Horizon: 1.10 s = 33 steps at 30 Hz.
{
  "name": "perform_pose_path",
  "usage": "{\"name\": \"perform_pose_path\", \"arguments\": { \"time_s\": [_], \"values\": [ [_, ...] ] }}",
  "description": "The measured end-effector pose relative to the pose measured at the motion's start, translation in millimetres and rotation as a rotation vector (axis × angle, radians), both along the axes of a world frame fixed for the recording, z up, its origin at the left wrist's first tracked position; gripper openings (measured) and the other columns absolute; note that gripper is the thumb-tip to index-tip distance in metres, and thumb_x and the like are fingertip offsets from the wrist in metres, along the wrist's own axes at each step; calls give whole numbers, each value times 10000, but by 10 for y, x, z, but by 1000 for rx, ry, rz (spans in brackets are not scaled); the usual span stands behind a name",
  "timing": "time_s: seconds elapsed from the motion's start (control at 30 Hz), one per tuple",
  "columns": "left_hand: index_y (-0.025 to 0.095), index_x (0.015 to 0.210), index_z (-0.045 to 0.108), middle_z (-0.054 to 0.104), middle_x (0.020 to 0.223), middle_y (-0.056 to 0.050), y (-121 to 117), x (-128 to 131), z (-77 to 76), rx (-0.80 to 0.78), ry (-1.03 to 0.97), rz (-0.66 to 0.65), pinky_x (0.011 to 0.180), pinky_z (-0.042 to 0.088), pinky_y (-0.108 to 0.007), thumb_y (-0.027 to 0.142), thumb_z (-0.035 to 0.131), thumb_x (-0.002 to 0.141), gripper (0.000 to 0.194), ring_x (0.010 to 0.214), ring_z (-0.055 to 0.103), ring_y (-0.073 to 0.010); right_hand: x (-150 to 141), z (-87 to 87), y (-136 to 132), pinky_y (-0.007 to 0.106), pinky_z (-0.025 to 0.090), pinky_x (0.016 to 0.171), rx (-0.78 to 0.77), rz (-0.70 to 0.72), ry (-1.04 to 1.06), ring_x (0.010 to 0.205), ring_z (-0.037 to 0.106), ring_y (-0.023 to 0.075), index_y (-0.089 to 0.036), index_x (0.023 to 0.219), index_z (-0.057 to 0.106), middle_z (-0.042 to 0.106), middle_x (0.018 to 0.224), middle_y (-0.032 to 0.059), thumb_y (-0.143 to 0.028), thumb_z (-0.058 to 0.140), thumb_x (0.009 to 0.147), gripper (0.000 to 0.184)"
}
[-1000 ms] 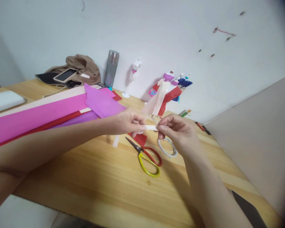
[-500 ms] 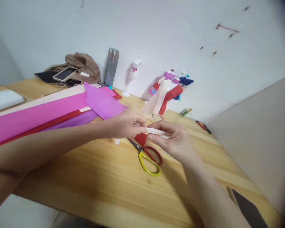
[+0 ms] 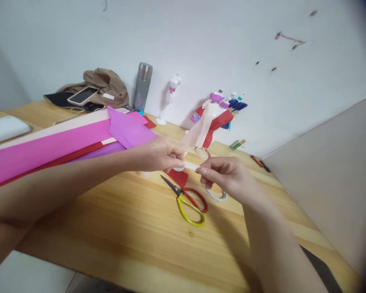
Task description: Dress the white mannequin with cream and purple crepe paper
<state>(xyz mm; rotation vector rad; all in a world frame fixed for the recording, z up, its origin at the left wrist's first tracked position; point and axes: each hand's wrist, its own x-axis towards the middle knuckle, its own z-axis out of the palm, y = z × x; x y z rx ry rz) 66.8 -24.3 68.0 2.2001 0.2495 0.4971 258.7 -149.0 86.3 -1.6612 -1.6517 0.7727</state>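
The left hand [image 3: 167, 154] comes in from the left side, its thumb and fingers pinched together on one end of a narrow white strip [image 3: 191, 165]. The right hand [image 3: 225, 175] reaches in from the near right, its thumb and forefinger clamped on the strip's other end. The strip spans the short gap between the two hands, above the middle of the wooden table [image 3: 116, 232].

Just nearer than the strip, a red piece [image 3: 179, 178] lies on the wood, close to the blades of the scissors [image 3: 183, 199]; these point to the far left, with one red and one yellow handle loop toward the near right. A white ring [image 3: 221, 198] lies right of the scissors, partly hidden by the right hand. Another, paler ring [image 3: 202, 153] lies on the far side of the hands.

To the left, a purple sheet [image 3: 129, 128] lies across the right end of a long pink sheet [image 3: 64, 140]. Farther back stand a grey bottle [image 3: 142, 93] and a slim white figure [image 3: 173, 87] on a round base. To their right are shapes dressed in pale, red and blue pieces, partly overlapping. A phone [image 3: 83, 96] rests on brown cloth [image 3: 110, 85] at the far left.
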Motion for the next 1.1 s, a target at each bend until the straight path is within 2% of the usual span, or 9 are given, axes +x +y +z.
{"name": "perform_pose_path", "arguments": {
  "time_s": [0.23, 0.4, 0.53, 0.7, 0.83, 1.0, 1.1],
  "values": [
    [141, 736, 674, 625, 558, 19, 217, -26, -33, -153, 200, 10, 400, 285, -162, 297, 654, 804, 172, 401, 416, -52, 148, 27, 3, 200, 398, 383, -201, 19, 106, 386, 529, 91, -180, 647, 676, 622, 485, -4, -628, 773, 706, 462],
    [142, 705, 670, 639, 554, 18, 377, -81, -36, -177, 206, -72, 441, 351, -149, 297, 686, 784, 174, 452, 498, -62, 287, 18, 16, 187, 407, 374, -285, 49, 196, 364, 520, 80, -173, 676, 694, 620, 469, -15, -580, 799, 704, 421],
    [147, 676, 668, 645, 555, 15, 490, -135, -23, -175, 222, -79, 449, 339, -149, 298, 708, 766, 181, 460, 509, -62, 384, 34, 22, 191, 413, 376, -277, 50, 215, 359, 515, 82, -180, 650, 691, 626, 463, -11, -542, 810, 705, 385],
    [154, 677, 695, 638, 548, 14, 599, -211, 20, -146, 237, -75, 403, 250, -180, 295, 691, 784, 177, 396, 403, -49, 532, 30, 16, 195, 397, 354, -258, 27, 228, 335, 500, 87, -185, 662, 704, 619, 448, -14, -556, 823, 676, 390],
    [156, 703, 722, 557, 471, 32, 636, -238, 28, -148, 220, -106, 392, 211, -196, 297, 680, 810, 182, 380, 338, -53, 604, 10, 15, 196, 401, 363, -258, 34, 220, 342, 506, 88, -189, 702, 722, 621, 457, -16, -575, 803, 693, 395],
    [158, 615, 666, 550, 469, 27, 651, -226, 4, -135, 182, -118, 406, 245, -192, 314, 696, 795, 241, 394, 377, -58, 615, 27, 15, 209, 383, 359, -244, 24, 202, 340, 481, 88, -191, 687, 709, 594, 444, -24, -601, 801, 671, 420],
    [156, 658, 671, 587, 515, 19, 645, -240, 38, -121, 158, -90, 417, 264, -183, 324, 676, 815, 231, 404, 387, -53, 618, 82, -23, 220, 391, 377, -150, 1, 186, 369, 483, 94, -191, 693, 711, 580, 452, -24, -603, 799, 677, 421]
  ]
}}
